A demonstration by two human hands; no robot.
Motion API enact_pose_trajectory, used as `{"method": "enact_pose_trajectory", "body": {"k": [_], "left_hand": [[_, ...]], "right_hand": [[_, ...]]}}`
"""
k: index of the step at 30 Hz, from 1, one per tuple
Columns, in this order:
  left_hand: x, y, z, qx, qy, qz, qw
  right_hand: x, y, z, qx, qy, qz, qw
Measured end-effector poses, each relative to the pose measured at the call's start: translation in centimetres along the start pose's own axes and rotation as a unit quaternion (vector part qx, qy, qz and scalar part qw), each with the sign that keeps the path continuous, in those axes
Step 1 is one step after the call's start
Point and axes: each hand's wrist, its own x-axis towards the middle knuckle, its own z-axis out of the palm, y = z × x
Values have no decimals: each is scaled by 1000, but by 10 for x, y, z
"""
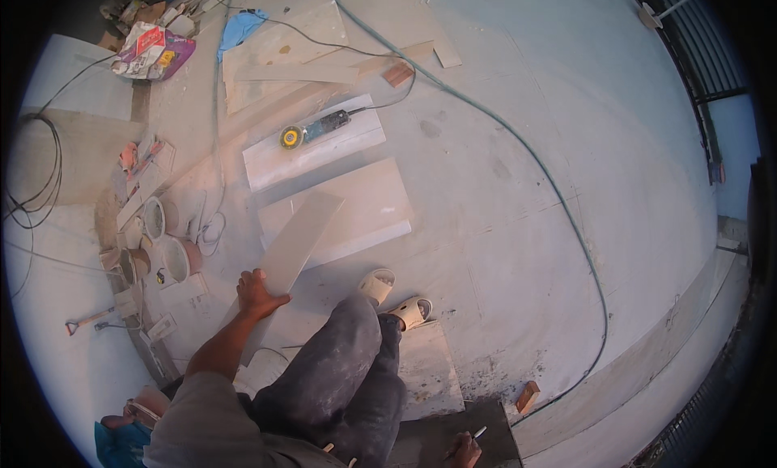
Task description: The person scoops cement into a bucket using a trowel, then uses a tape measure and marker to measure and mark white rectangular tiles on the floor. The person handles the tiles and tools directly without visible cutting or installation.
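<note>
My left hand [261, 296] is closed around a long, narrow tile strip [303, 235], thumb on one edge and fingers on the other. The strip slants away from me over a wide pale tile [368, 199] on the floor. Down at the lower edge, my right hand [465, 452] grips a slim white pen [479, 432] over a dark grey slab [498, 444]; part of that hand is cut off by the frame. Farther off, an angle grinder [325, 125] with a yellow-centred disc lies on another pale tile [267, 162].
A green hose [558, 185] curves across the floor on the right, ending near a brick piece [527, 397]. Several buckets [182, 258] stand at left, beside hand tools and tile offcuts. The grinder's black cord [324, 42] runs toward the back. A printed sack [154, 54] sits far left.
</note>
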Motion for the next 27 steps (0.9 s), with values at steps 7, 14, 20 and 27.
{"method": "enact_pose_trajectory", "body": {"k": [7,14,20,27], "left_hand": [[6,64,48,-77,4,-38,996],[9,109,86,-119,40,-62,990],[3,125,112,-179,66,-67,979],[25,162,168,-160,19,-170,972]], "right_hand": [[142,-211,-63,-732,-29,-365,574],[199,-416,47,-585,-149,-397,691],[253,-571,203,-548,-186,-282,765],[317,-710,577,-521,-317,-310,729]]}}
